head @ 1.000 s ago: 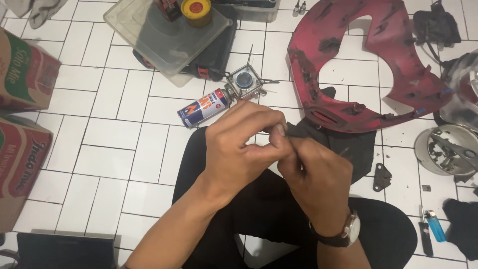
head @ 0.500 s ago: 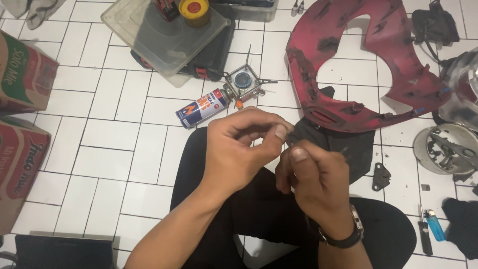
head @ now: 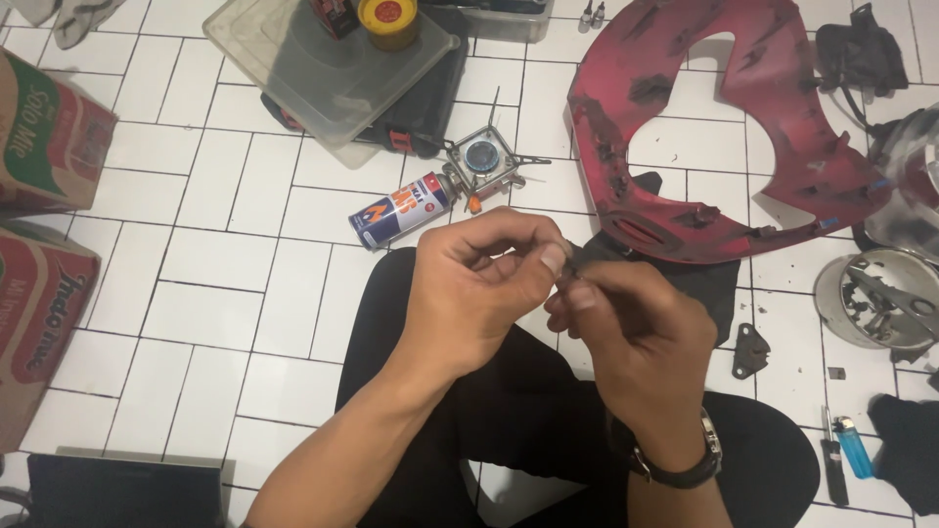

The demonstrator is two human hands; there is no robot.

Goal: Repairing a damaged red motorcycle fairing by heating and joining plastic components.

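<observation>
- Centrally, we see the left hand [head: 468,293] and the right hand [head: 641,342] brought together above the lap, fingertips meeting.
- We note that both hands pinch a small dark piece [head: 577,266] between thumb and forefinger; its kind is too small for us to tell.
- We observe a wristwatch [head: 685,462] with a dark strap on the right wrist, and black trousers [head: 509,401] below the hands.
- We find the white tiled floor [head: 215,254] carrying everything else.
- Just beyond the hands, we mark a gas canister [head: 399,210] lying on its side, joined to a small camping burner [head: 484,161].
- We locate a red curved plastic panel [head: 685,127], scuffed with dark patches, to the upper right, with a piece of black cloth [head: 709,288] under its near edge.
- We see a clear plastic tray [head: 323,68] at the top, resting on a black case [head: 430,108].
- We note two cardboard boxes [head: 44,215] at the left edge.
- We mark a blue lighter [head: 853,448] and a round metal part [head: 880,298] at the right.
</observation>
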